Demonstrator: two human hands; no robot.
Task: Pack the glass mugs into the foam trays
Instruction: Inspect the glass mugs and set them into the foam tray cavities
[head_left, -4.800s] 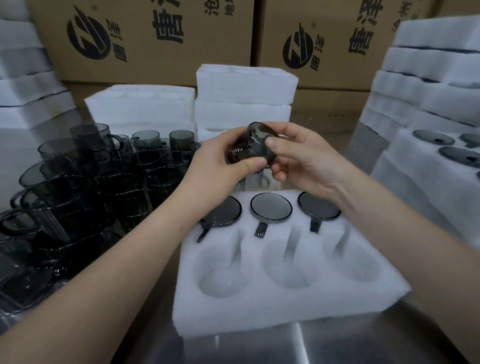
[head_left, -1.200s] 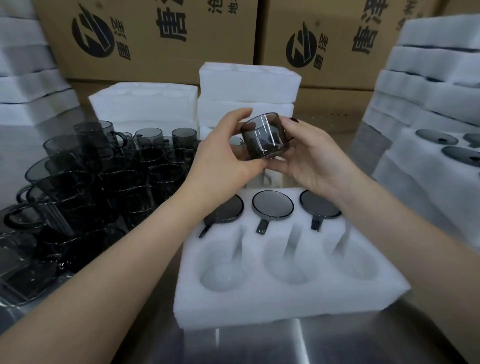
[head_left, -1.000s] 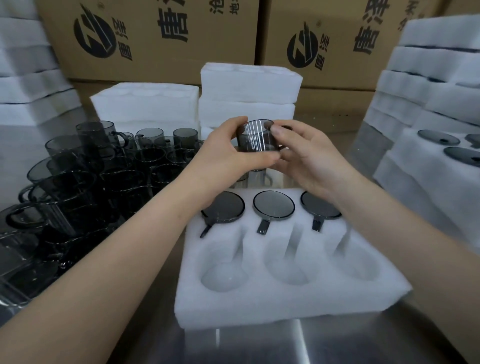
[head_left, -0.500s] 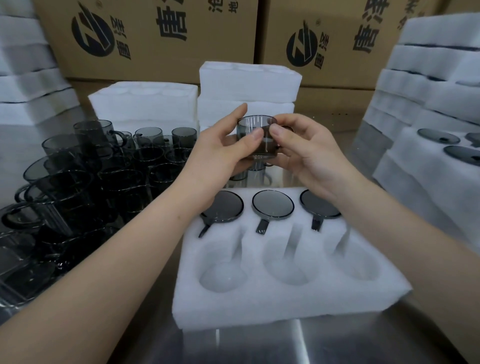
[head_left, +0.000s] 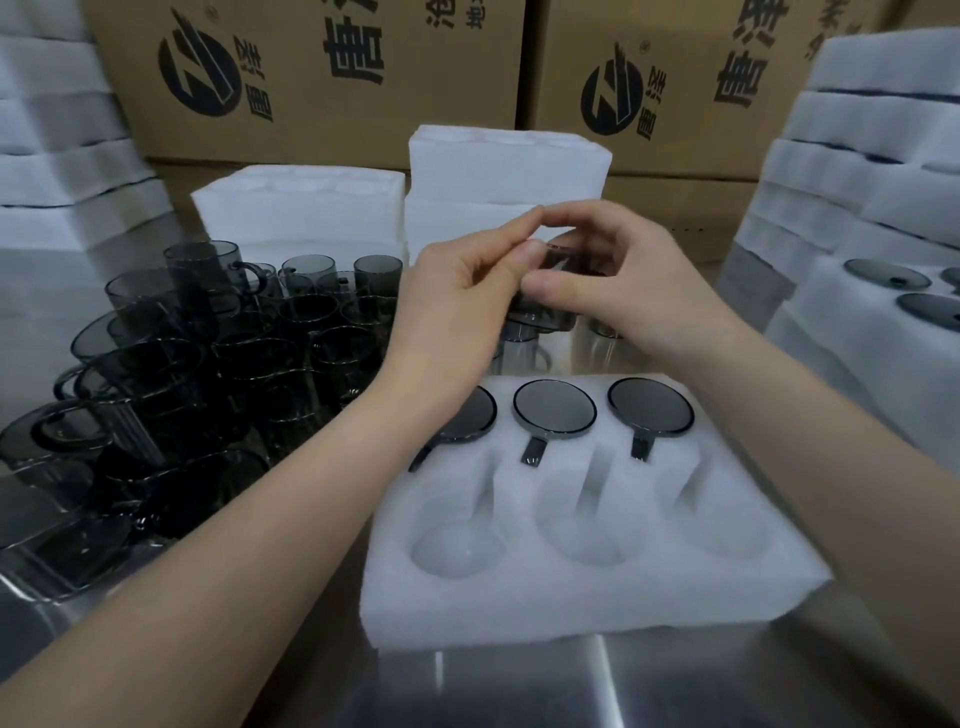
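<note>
Left hand (head_left: 457, 301), right hand (head_left: 623, 280) both grip glass mug (head_left: 569, 262) above foam tray (head_left: 571, 597); long axis roughly upright

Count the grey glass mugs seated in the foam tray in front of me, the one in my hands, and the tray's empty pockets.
Grey glass mugs seated in the foam tray: 3
Mug held by left hand and right hand: 1
Empty pockets: 3
Total: 7 (4 mugs, 3 pockets)
</note>
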